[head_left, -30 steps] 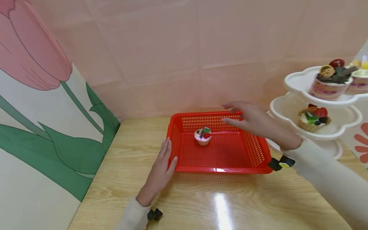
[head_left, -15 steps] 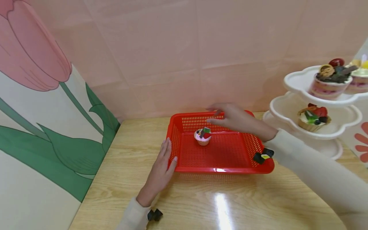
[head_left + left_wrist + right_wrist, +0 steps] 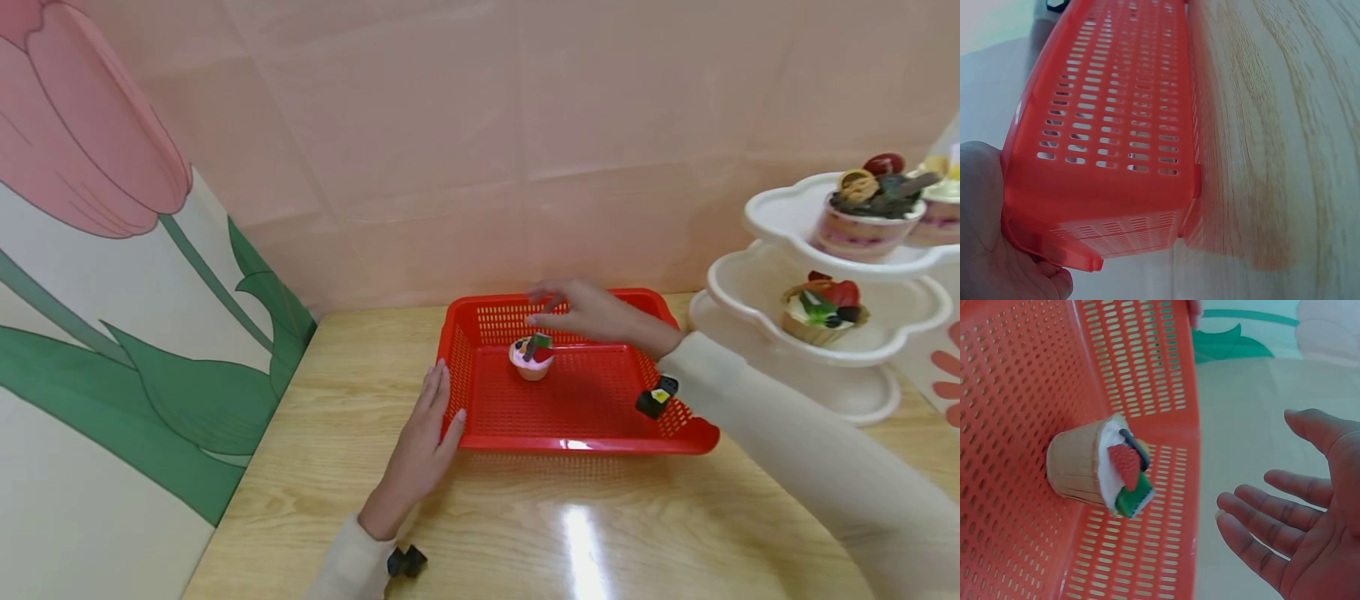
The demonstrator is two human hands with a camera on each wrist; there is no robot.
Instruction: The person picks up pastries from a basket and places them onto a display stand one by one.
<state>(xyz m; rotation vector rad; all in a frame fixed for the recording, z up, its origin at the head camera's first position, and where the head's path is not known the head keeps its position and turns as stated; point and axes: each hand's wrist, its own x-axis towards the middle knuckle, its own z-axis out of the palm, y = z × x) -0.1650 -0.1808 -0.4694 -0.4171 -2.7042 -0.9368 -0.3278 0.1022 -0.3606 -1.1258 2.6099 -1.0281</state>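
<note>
A fruit-topped cupcake (image 3: 532, 360) stands upright in the left part of a red plastic basket (image 3: 585, 444). My left hand (image 3: 418, 446) rests against the basket's left rim with its fingers straight; the left wrist view has this hand (image 3: 991, 231) at the rim's corner. Over the basket, just above and right of the cupcake, hovers my right hand (image 3: 588, 310), its fingers spread and relaxed, holding nothing. In the right wrist view the cupcake (image 3: 1082, 464) shows a strawberry and a green piece on white cream, apart from the right hand's fingers (image 3: 1266, 509).
A white tiered stand (image 3: 750, 287) rises at the right. It carries a chocolate-topped dessert cup (image 3: 870, 221), another cup (image 3: 941, 208) partly cut off, and a fruit tart (image 3: 821, 308). Behind the wooden table (image 3: 322, 400) is a pink backdrop (image 3: 420, 167).
My right hand has moved left across the basket, from its right side to near the cupcake. The left hand and the cupcake have stayed in place.
</note>
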